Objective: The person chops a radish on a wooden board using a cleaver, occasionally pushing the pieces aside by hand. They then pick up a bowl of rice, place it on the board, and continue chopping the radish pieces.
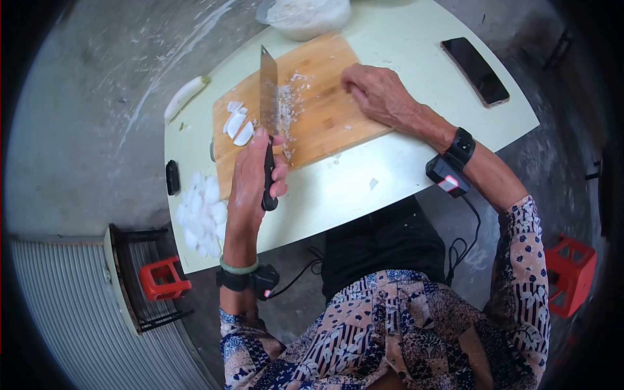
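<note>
The left hand (pixel 253 175) is closed tight around the knife (pixel 268 91) over the cutting board (pixel 331 110). The right hand (pixel 377 91) rests there, loose and holding nothing. A pile of white slices (pixel 201 214) is already cut and lies on the table (pixel 364 175). One long white piece (pixel 185 96) is not cut yet.

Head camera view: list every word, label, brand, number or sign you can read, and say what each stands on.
No text can be read anywhere.
The phone has a dark screen.
The knife shows no legible mark on its blade.
The black wrist device bears only a small blurred light patch.
</note>
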`<state>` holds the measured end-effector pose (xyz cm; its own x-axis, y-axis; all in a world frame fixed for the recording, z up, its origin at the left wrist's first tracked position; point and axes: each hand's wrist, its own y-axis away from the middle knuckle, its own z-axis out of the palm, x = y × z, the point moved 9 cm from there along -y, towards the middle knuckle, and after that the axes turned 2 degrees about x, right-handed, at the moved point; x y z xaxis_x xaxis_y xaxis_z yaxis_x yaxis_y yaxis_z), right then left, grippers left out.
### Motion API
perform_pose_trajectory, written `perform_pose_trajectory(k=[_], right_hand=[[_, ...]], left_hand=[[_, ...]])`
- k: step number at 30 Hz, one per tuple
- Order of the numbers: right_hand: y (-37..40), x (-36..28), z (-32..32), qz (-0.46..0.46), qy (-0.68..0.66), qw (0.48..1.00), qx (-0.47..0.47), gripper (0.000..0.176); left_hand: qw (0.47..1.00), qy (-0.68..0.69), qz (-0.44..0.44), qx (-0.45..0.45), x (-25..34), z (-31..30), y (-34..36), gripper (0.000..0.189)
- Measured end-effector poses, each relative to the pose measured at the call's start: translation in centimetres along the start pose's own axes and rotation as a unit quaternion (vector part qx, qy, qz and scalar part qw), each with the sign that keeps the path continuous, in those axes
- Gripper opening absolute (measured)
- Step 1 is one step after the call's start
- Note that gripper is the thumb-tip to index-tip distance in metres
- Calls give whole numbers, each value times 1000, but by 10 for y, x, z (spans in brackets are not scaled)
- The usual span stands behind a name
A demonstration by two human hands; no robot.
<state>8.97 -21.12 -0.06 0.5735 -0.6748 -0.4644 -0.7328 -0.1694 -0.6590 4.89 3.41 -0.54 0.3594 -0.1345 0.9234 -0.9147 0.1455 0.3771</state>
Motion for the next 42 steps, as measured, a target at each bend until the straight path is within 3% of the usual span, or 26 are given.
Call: perform_pose_trajectory(k=[2,6,26,36,42], right_hand=[[0,-2,1,-3,10,1000,0,7],[-1,0,2,0,9,1000,3,6],[-1,-2,1,6,8,1000,-7,6],[0,-4,4,-5,19,1000,-8,6],[0,-1,2,4,1,1000,-3,6]], left_hand=[[999,-1,39,-1,8,1,3,58],[1000,-17,-1,-17,-6,0,-10,58],[999,-2,40,-11,3,12,1,53],[1000,-6,5,-26,-10,16,-6,60],[998,-27,49,-13,1,20,-2,55]])
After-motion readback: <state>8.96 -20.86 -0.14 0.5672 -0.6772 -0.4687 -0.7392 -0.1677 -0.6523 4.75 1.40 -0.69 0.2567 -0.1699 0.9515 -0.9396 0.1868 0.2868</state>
